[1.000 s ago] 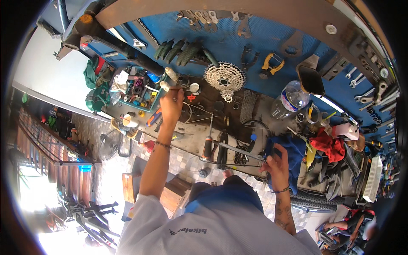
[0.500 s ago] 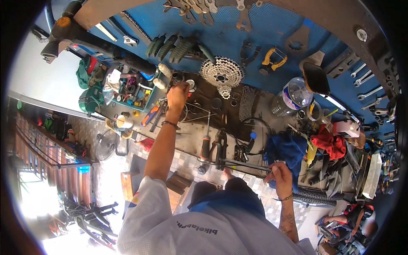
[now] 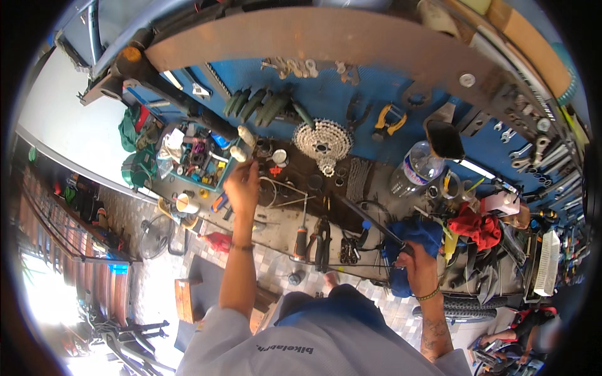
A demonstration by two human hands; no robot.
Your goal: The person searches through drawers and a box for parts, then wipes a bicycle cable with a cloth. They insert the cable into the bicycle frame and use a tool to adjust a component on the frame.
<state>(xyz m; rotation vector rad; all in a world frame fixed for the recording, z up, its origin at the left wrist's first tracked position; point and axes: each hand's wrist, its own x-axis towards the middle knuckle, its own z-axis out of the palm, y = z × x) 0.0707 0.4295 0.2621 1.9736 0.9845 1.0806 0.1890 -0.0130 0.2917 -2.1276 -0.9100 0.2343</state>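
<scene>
My left hand (image 3: 241, 191) hovers over the left part of the workbench, beside a teal bin (image 3: 216, 182) of small parts. Its fingers are partly bent and blurred, and I cannot tell whether they hold anything. A small red piece (image 3: 276, 170) lies just right of it, below a round white-topped container (image 3: 279, 156). On the right, my right hand (image 3: 419, 268) is closed round the near end of a long thin dark rod (image 3: 370, 219), which slants up and left over the bench. A blue cloth (image 3: 424, 237) lies beside that hand.
A bicycle cassette (image 3: 322, 145) stands at the back, left of a clear plastic bottle (image 3: 414, 169). An orange-handled screwdriver (image 3: 300, 241) and black-handled pliers (image 3: 322, 244) lie near the front edge. A red cloth (image 3: 476, 225) lies at right; tools hang on the blue board (image 3: 370, 113).
My left hand has drawn back and left from the white-topped container, uncovering the red piece. My right hand has tilted the rod, its far end now pointing up and away. The view has shifted.
</scene>
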